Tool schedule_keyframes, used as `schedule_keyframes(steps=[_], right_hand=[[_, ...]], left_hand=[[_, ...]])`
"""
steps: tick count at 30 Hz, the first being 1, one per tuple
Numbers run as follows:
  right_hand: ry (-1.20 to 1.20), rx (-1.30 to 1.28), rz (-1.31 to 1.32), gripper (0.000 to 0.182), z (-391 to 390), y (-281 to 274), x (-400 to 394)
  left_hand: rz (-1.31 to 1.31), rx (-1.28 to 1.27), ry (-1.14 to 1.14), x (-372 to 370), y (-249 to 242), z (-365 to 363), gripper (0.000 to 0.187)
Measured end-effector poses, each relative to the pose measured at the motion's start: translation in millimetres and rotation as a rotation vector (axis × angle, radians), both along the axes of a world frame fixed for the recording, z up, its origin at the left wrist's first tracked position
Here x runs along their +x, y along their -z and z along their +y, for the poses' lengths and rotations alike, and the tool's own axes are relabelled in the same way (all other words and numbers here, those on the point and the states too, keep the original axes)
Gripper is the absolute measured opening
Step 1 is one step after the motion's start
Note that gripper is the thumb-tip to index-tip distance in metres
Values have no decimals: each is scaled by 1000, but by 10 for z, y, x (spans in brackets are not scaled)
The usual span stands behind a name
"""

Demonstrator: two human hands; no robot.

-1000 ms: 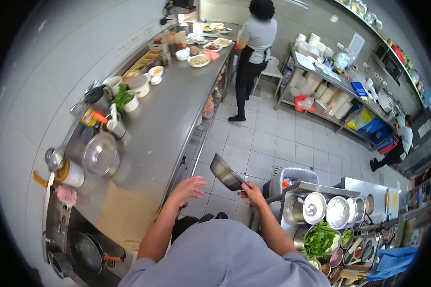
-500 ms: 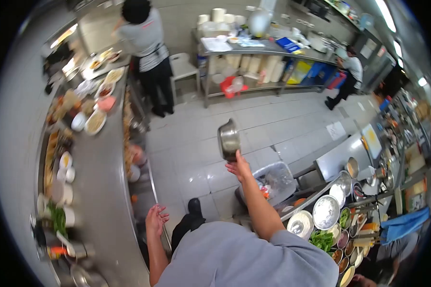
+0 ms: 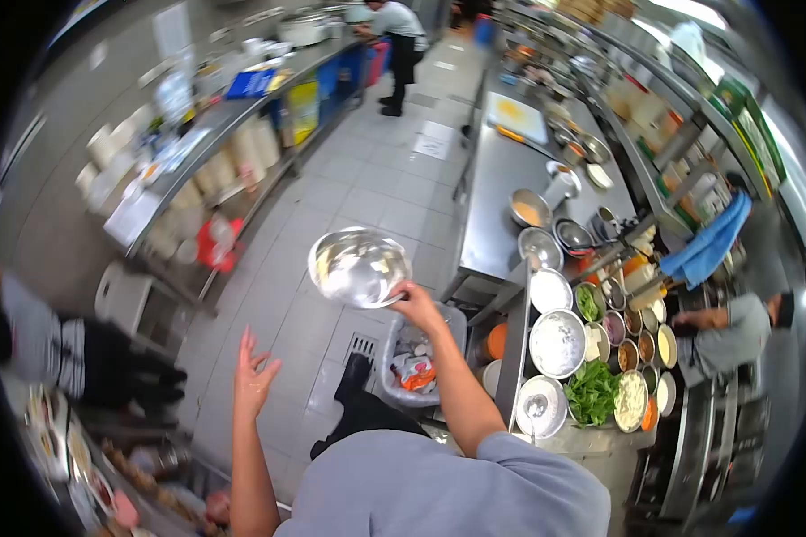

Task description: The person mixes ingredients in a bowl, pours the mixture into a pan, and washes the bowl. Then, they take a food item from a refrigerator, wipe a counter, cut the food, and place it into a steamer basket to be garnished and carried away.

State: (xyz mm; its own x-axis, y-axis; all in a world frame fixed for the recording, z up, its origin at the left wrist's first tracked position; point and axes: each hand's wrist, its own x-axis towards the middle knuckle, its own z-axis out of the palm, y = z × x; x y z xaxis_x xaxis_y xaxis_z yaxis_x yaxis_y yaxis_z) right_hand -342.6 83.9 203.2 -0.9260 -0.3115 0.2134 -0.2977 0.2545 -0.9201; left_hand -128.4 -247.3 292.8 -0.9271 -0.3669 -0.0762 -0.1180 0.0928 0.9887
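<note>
My right hand [image 3: 416, 309] grips a shiny metal mixing bowl [image 3: 360, 264] by its near rim, with the fingers partly hidden. The bowl is held in the air, tilted so that its inside faces up towards me. My left hand [image 3: 255, 371] is raised over the floor with its fingers spread, holding nothing. Below my right forearm stands a grey waste bin [image 3: 386, 367] lined with plastic, with wrappers inside.
To the right, a steel counter [image 3: 493, 210] carries a cutting board [image 3: 517, 115], several bowls and green leaves [image 3: 593, 392]. A co-worker [image 3: 730, 336] is behind it; another person [image 3: 403, 45] stands far ahead. At left are a person [image 3: 81, 358], a white stool [image 3: 124, 300] and a loaded shelf table [image 3: 175, 183].
My view has swung to the right, bringing the right-hand counter closer to the middle. The bowl's inside now faces me; before, its side showed. My left hand has risen, fingers spread.
</note>
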Motion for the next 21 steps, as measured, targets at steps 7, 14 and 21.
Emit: schedule_keyframes(steps=[7,14,21], right_hand=[[0,-38,-295,29,-83,-383,-908],[195,-57,-190,36,513,-866,-1465],[597,-545,-347,47,817,-1032,-1677]], left_hand=[[-39,-538,412,-2324,-38,550,80],[155,-403,606,-3896,-36,984,39],[290,113,627,-5764,-25,1405,38]])
